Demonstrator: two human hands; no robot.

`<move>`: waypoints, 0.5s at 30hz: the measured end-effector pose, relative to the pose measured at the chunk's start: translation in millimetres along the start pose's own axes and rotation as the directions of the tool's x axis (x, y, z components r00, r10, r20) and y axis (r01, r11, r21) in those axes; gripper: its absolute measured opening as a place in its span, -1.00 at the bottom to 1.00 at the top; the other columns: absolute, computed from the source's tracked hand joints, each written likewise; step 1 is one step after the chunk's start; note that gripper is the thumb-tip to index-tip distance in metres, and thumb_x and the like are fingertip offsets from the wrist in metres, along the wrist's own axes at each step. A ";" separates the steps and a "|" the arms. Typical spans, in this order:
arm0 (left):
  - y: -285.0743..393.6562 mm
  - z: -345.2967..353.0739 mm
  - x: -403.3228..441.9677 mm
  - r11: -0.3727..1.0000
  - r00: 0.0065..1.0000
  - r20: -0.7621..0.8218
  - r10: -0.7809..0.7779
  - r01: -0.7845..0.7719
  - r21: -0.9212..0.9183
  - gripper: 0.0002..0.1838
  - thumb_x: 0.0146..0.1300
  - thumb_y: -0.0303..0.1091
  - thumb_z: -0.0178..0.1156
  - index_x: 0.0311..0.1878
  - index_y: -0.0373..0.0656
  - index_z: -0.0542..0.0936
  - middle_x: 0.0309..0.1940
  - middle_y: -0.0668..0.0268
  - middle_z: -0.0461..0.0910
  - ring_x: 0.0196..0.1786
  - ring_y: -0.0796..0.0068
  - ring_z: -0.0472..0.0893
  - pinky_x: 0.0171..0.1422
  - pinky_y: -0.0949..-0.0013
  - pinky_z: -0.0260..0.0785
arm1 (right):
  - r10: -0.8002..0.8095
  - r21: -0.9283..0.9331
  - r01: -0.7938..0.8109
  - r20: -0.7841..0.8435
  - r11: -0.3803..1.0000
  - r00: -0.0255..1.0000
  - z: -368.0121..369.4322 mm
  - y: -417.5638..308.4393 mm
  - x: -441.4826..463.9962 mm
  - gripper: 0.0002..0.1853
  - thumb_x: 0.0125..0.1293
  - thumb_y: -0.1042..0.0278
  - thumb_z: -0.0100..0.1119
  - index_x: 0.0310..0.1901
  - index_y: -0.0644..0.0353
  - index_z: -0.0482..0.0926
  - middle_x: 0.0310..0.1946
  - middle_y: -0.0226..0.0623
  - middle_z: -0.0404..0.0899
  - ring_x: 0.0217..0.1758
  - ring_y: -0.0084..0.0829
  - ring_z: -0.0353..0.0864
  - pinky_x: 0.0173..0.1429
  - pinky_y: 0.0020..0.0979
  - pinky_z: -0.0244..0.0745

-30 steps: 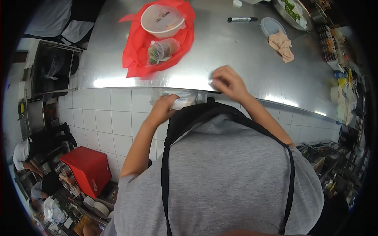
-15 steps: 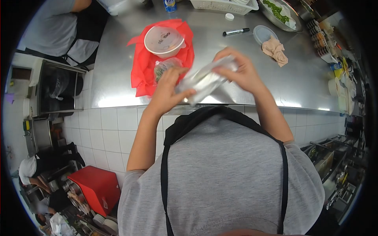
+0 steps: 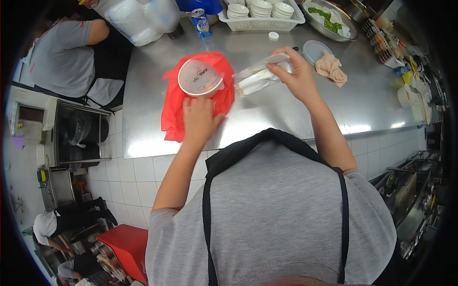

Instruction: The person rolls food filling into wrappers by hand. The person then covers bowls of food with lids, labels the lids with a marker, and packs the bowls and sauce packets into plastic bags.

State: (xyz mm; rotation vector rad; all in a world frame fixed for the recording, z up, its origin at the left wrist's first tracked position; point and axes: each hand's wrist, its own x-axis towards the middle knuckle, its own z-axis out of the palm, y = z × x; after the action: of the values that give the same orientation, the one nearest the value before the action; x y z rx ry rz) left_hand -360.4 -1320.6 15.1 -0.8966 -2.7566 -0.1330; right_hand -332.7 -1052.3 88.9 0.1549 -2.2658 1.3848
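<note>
My right hand [image 3: 299,76] is closed on the right end of a white crinkled packet [image 3: 262,78], thumb in front. The packet hangs in the air over the counter, its left end near the red bag; its contents cannot be made out. My left hand [image 3: 200,119] reaches over the red bag [image 3: 174,112], fingers forward below the bowl and thumb held apart. A white lidded bowl [image 3: 195,78] with black writing on its top stands on the red bag. The small clear bag of greens seen earlier is mostly hidden by my left hand.
On the steel counter [image 3: 267,126] are a blue can [image 3: 201,24], a white cap [image 3: 273,36], a round lid [image 3: 316,50], a crumpled tan cloth [image 3: 330,69], a white basket [image 3: 262,24] of small dishes and a bowl of greens [image 3: 329,21]. A co-worker [image 3: 62,62] stands at left.
My left hand has left the packet and moved forward over the red bag. My right hand keeps the packet and has lifted it a little. The view has tilted, showing more of the counter's far side.
</note>
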 end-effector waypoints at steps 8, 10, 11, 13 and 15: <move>6.0 44.6 18.3 0.997 0.995 -0.079 -0.063 0.059 -0.050 -0.54 -0.01 -0.06 0.24 -0.21 -0.27 0.48 -0.28 0.13 0.53 -0.14 0.22 0.46 0.01 0.16 0.12 | -0.228 -0.028 0.235 0.155 0.972 0.961 54.7 -2.2 9.6 -0.77 0.13 0.39 0.23 -0.17 0.21 0.48 -0.31 -0.26 0.53 -0.25 -0.39 0.53 -0.12 -0.43 0.40; 4.8 43.7 15.2 0.991 0.998 -0.057 -0.017 0.010 -0.130 -0.70 0.07 -0.19 0.14 -0.24 -0.24 0.49 -0.28 0.16 0.54 -0.15 0.21 0.46 0.06 0.07 0.12 | 0.025 0.008 -0.026 0.143 1.000 0.989 69.5 16.6 6.4 -0.75 0.13 0.37 0.22 -0.17 0.22 0.48 -0.29 -0.22 0.52 -0.18 -0.35 0.52 -0.11 -0.43 0.39; 4.7 45.4 11.9 0.999 0.998 -0.055 0.032 -0.034 -0.027 -0.76 0.10 -0.26 0.07 -0.25 -0.23 0.50 -0.30 0.18 0.54 -0.15 0.22 0.47 0.15 -0.02 0.08 | 0.022 0.012 -0.024 0.143 1.000 0.989 71.2 23.2 6.8 -0.75 0.13 0.37 0.22 -0.17 0.22 0.48 -0.29 -0.22 0.52 -0.18 -0.35 0.52 -0.11 -0.43 0.39; 6.6 47.0 3.5 0.994 0.996 -0.049 0.081 -0.077 0.080 -0.81 0.14 -0.33 0.00 -0.26 -0.22 0.50 -0.32 0.19 0.55 -0.15 0.23 0.48 0.23 -0.11 0.04 | -0.045 -0.057 0.045 -0.001 0.997 0.999 70.8 32.9 7.8 -0.75 0.12 0.40 0.21 -0.16 0.23 0.48 -0.31 -0.19 0.49 -0.20 -0.27 0.51 -0.16 -0.41 0.39; 19.1 42.1 -4.3 0.991 0.968 -0.213 0.134 -0.132 0.022 -0.83 0.15 -0.39 -0.05 -0.26 -0.23 0.49 -0.34 0.19 0.55 -0.15 0.26 0.49 0.35 -0.25 -0.16 | -0.114 -0.099 0.113 -0.003 0.989 0.993 70.9 28.1 4.6 -0.76 0.12 0.42 0.21 -0.17 0.24 0.48 -0.32 -0.18 0.48 -0.23 -0.23 0.50 -0.18 -0.38 0.39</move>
State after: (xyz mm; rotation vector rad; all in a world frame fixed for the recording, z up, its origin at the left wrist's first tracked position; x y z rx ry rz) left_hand -354.2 -1300.9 -26.4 -0.9992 -2.4901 -0.1829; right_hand -370.0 -1099.3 41.6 0.2411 -2.2756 1.2104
